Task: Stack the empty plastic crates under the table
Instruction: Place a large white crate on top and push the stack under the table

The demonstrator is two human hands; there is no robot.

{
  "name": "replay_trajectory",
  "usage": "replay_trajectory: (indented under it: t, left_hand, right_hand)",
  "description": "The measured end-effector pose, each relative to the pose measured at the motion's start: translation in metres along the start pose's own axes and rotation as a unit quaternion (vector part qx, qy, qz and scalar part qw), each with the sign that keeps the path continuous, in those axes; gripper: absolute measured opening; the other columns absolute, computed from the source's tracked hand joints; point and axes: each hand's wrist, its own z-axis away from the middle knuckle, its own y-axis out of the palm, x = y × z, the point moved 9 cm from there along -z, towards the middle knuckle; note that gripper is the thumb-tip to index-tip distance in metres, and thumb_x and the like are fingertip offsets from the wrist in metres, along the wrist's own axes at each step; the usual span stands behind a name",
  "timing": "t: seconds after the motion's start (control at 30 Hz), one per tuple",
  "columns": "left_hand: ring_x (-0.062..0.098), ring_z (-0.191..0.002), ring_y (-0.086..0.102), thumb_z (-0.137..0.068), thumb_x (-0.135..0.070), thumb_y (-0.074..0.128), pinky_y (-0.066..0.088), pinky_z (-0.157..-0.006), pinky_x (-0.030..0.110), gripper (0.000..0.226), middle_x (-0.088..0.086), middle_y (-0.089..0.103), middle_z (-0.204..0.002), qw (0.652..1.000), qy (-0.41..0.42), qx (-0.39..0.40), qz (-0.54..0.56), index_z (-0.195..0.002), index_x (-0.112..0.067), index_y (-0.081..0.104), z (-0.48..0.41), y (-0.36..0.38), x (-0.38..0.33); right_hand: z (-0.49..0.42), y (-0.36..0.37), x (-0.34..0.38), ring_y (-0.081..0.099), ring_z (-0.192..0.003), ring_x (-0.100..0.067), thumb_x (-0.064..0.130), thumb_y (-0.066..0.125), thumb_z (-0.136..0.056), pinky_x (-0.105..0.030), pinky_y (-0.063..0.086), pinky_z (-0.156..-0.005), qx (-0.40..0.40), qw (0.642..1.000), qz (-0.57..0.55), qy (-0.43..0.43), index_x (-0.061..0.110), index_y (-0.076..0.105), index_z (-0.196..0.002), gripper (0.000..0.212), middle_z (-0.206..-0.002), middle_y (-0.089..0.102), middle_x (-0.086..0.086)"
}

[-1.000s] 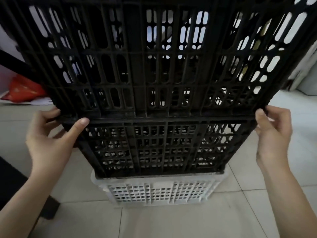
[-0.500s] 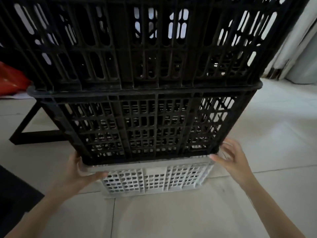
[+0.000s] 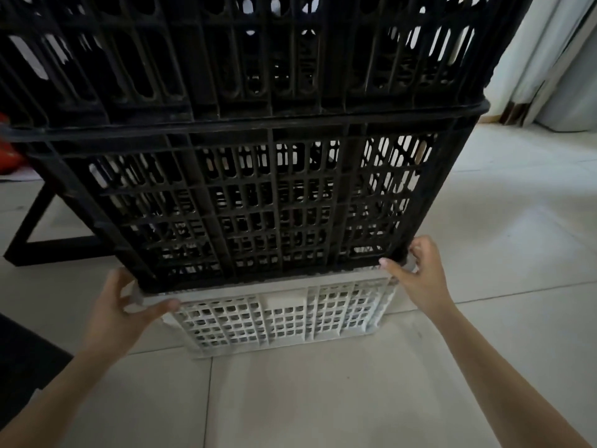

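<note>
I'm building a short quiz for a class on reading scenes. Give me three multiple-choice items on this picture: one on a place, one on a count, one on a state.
1. Where is the white crate?
A. on top of the stack
B. beside the stack
C. at the bottom, on the tiled floor

2. How many black crates show above it?
A. two
B. one
C. five

3. What are the left hand and right hand doing?
A. hanging free
B. gripping the white crate's rim corners
C. lying flat on the floor

Answers: 1 C, it stands on the tiles beneath the dark ones; 2 A, one sits in the other's rim; 3 B, thumbs and fingers close round its rim.
</note>
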Motion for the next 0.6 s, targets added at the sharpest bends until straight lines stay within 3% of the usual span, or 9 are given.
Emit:
replay_trajectory:
  t: [0.03,0.13,0.23,0.33,0.47,0.6]
  left_hand:
    - [0.016,-0.107,0.053,-0.060,-0.016,0.087,0.045,-0.099,0.039,0.054,-0.021,0.055,-0.098,1.000,0.002,-0.001,-0.002,-0.089,-0.040,0.048,0.000,0.000,-0.001]
    - [0.017,-0.106,0.053,-0.060,-0.016,0.088,0.047,-0.094,0.040,0.059,-0.027,0.052,-0.099,1.000,0.004,0.005,-0.020,-0.089,-0.044,0.045,-0.001,-0.001,-0.008]
    - [0.021,-0.097,0.056,-0.057,-0.017,0.090,0.047,-0.084,0.037,0.057,-0.022,0.055,-0.094,0.999,0.012,-0.001,-0.039,-0.086,-0.040,0.046,-0.002,-0.003,-0.012]
    - [0.019,-0.098,0.057,-0.058,-0.016,0.089,0.045,-0.083,0.033,0.057,-0.023,0.055,-0.093,0.999,0.021,-0.005,-0.039,-0.084,-0.040,0.046,-0.002,-0.003,-0.013]
    - [0.019,-0.097,0.058,-0.059,-0.016,0.089,0.044,-0.074,0.029,0.057,-0.026,0.053,-0.092,0.999,0.017,-0.008,-0.046,-0.082,-0.041,0.044,-0.001,-0.003,-0.015]
    - [0.023,-0.091,0.062,-0.054,-0.022,0.091,0.046,-0.068,0.030,0.059,-0.026,0.055,-0.092,0.998,0.003,-0.016,-0.055,-0.083,-0.044,0.045,-0.003,-0.006,-0.011]
  right_hand:
    - [-0.001,0.000,0.001,0.057,-0.093,-0.026,0.052,0.077,-0.066,-0.040,0.051,-0.078,-0.007,1.000,0.004,-0.010,0.038,0.043,-0.084,0.041,-0.098,0.049,-0.002]
    - [-0.004,0.000,0.003,0.050,-0.084,-0.021,0.020,0.075,-0.079,-0.021,0.045,-0.070,-0.032,0.998,0.045,-0.029,0.015,0.046,-0.086,0.030,-0.088,0.046,0.001]
    - [-0.003,0.004,0.005,0.051,-0.082,-0.020,0.023,0.069,-0.084,-0.018,0.040,-0.063,-0.049,0.996,0.072,-0.032,0.012,0.044,-0.089,0.027,-0.094,0.049,-0.006]
    - [-0.001,0.009,0.005,0.047,-0.068,-0.012,0.029,0.062,-0.089,-0.021,0.034,-0.055,-0.044,0.992,0.118,-0.014,0.014,0.040,-0.092,0.027,-0.095,0.048,-0.009]
    - [-0.005,0.009,0.010,0.053,-0.072,-0.021,0.035,0.057,-0.090,-0.031,0.040,-0.064,-0.006,0.980,0.196,-0.016,0.008,0.046,-0.102,0.032,-0.098,0.048,-0.008]
    - [-0.005,0.008,0.017,0.050,-0.072,-0.022,0.030,0.059,-0.090,-0.031,0.039,-0.067,0.007,0.976,0.217,-0.013,0.004,0.045,-0.106,0.034,-0.099,0.049,-0.008]
